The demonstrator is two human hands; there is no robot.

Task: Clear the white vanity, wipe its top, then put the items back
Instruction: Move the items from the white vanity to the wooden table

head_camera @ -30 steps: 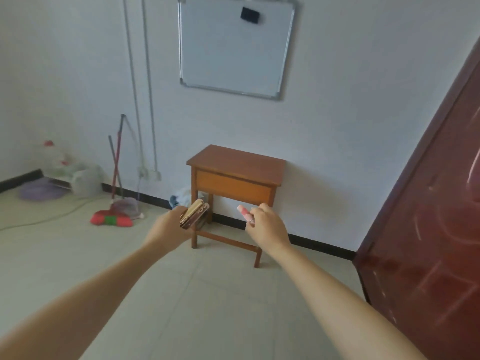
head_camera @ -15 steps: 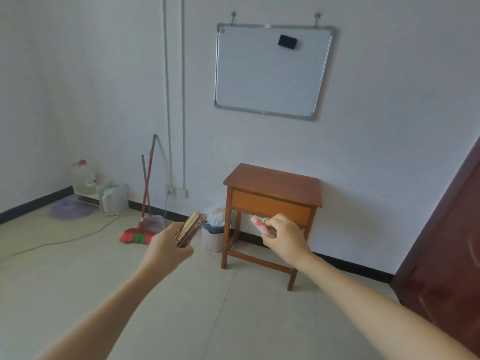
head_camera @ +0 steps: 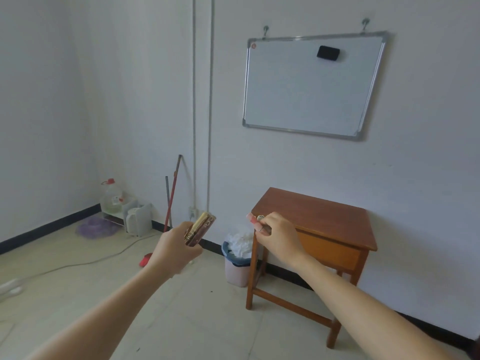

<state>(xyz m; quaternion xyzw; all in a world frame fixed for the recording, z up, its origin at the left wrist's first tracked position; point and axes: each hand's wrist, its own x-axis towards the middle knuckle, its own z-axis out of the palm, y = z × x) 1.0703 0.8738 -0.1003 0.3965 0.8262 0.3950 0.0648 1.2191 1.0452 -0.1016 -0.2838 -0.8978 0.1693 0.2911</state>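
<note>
My left hand grips a flat brown and gold box, held out over the floor. My right hand pinches a small pink and white tube together with a small metal piece, just in front of the near left corner of a brown wooden side table. The table's top is bare. No white vanity is in view.
A pink waste bin full of white paper stands left of the table. A broom leans on the wall; a water jug, a white container and a purple mat lie in the corner. A cable crosses the floor. A whiteboard hangs above.
The view has swung left: the table has slid right in frame, the dark red door has left the view, and the waste bin shows. Both hands keep their holds.
</note>
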